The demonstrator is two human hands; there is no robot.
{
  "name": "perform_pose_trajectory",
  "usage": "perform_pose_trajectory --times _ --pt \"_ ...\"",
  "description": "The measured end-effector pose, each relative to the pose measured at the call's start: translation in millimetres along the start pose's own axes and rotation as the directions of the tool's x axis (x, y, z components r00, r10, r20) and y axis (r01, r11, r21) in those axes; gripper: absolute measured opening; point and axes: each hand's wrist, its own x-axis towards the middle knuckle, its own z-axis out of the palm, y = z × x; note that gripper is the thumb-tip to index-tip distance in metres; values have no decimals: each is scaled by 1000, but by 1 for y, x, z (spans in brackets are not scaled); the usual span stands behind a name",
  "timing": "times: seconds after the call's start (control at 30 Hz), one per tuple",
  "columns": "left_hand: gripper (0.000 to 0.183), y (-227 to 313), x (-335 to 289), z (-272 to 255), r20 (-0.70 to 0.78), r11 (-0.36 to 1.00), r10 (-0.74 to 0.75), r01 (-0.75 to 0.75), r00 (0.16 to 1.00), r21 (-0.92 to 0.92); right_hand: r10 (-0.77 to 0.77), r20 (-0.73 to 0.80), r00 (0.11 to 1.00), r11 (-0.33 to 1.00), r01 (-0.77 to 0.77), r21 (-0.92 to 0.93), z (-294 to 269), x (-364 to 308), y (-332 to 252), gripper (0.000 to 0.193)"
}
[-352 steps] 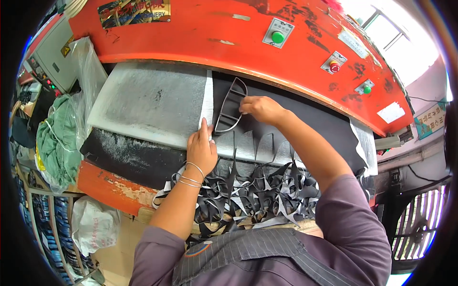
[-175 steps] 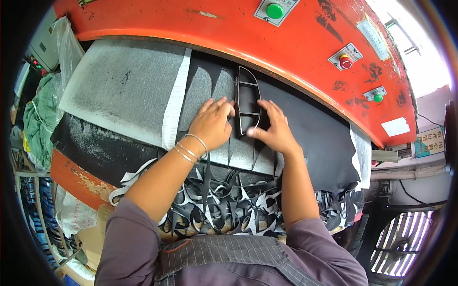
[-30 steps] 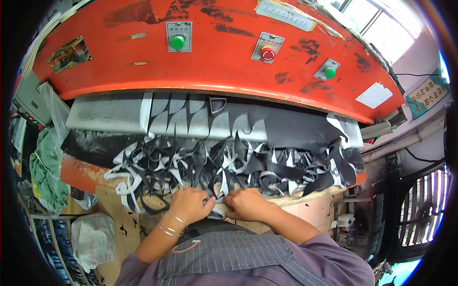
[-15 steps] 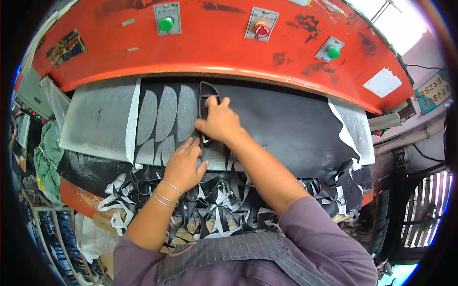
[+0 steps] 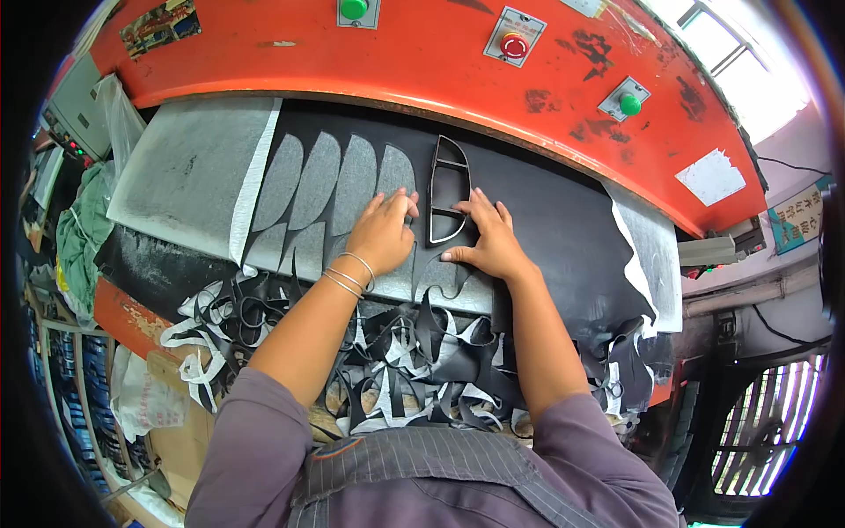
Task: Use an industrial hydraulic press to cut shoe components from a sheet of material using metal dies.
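Note:
A black sheet (image 5: 554, 220) lies on the pale grey board, with a row of curved cut-outs (image 5: 315, 180) showing grey on its left part. A narrow D-shaped metal cutting die (image 5: 451, 189) with cross bars stands upright on the sheet. My right hand (image 5: 493, 239) is at its right side, fingers apart, fingertips touching the rim near the lower cross bar and thumb low on the sheet. My left hand (image 5: 383, 233), with bracelets at the wrist, rests over the lower end of the rightmost cut-out. Its fingers are bent but apart, and I see nothing held.
An orange machine beam (image 5: 396, 53) spans the far side, with green buttons (image 5: 629, 105) and a red button (image 5: 514, 45). Tangled black and white offcuts (image 5: 414, 370) lie along the near edge. A pale board (image 5: 189, 167) shows at left. Green cloth (image 5: 84, 242) hangs farther left.
The die has moved right, baring another curved cut-out. My right hand has let go of its top and is at its right side. My left hand has moved up and right; the view has shifted.

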Motion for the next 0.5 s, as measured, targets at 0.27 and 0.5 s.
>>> perform_pose_trajectory --times 0.27,0.5 --pt "28 3 -1 -10 44 996 -43 47 998 -76 -140 -23 990 989 141 48 2 4 -2 69" --pt "24 1 2 -14 -3 995 -29 29 1000 -98 -158 -4 987 987 158 -29 -5 8 -7 70"
